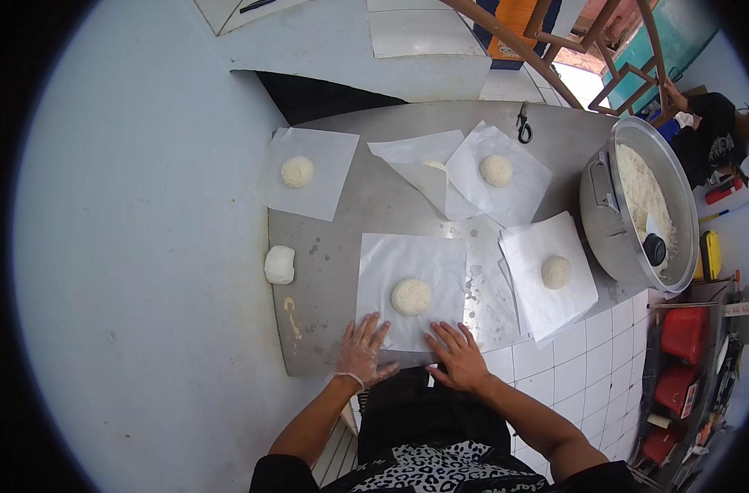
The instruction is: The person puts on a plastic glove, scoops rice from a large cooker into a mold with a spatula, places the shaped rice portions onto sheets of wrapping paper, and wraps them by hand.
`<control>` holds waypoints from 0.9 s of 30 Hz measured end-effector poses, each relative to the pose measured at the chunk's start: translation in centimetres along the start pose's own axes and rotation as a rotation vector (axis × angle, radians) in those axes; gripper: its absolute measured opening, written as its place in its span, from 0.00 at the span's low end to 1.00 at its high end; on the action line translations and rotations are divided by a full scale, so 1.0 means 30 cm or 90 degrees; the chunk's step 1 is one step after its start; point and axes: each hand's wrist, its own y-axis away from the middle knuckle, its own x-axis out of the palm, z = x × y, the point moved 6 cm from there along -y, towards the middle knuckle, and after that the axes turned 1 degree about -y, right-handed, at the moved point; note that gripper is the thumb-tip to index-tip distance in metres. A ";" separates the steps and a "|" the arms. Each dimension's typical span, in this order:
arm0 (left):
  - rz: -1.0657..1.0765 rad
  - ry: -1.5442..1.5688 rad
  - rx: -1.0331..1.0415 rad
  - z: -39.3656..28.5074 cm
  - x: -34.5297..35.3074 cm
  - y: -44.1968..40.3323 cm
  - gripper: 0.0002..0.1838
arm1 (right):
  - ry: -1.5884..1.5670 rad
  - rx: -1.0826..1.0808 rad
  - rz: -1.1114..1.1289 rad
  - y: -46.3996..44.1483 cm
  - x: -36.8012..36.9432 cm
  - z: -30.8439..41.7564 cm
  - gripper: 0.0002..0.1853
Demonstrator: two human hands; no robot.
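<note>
A round mound of white rice [411, 297] sits on a square sheet of white paper [378, 255] right in front of me. My left hand [362, 352], in a clear plastic glove, lies with fingers spread on the paper's near left edge. Bare, my right hand [458, 357] rests fingers apart on the near right edge. Neither hand touches the rice. To the right, another rice mound [556, 272] tops a stack of paper sheets [547, 316]. Farther back are a mound on paper [496, 170], one partly covered by a folded sheet [415, 164], and one at the left [297, 172].
A large metal pot [604, 218] of rice, with a black-ended utensil [654, 248] inside, stands at the right. Black scissors [524, 125] lie at the back. A white folded cloth or lump [280, 264] is by the wall. Another person [711, 131] is behind the pot.
</note>
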 end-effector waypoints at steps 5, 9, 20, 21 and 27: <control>-0.014 -0.043 -0.008 -0.026 0.097 0.090 0.48 | 0.131 0.000 0.023 0.085 0.086 -0.066 0.36; -0.052 -0.052 -0.020 -0.038 0.218 0.192 0.41 | 0.107 -0.028 -0.057 0.146 0.081 -0.083 0.29; -0.190 0.270 -0.068 0.037 0.048 -0.010 0.12 | -0.289 0.158 -0.263 0.062 -0.096 -0.199 0.13; -0.157 0.361 -0.177 0.062 0.046 -0.037 0.11 | -0.372 0.209 -0.286 0.036 -0.095 -0.238 0.11; -0.162 0.434 -0.384 0.136 0.076 -0.168 0.08 | -0.301 0.340 -0.297 -0.077 -0.024 -0.338 0.10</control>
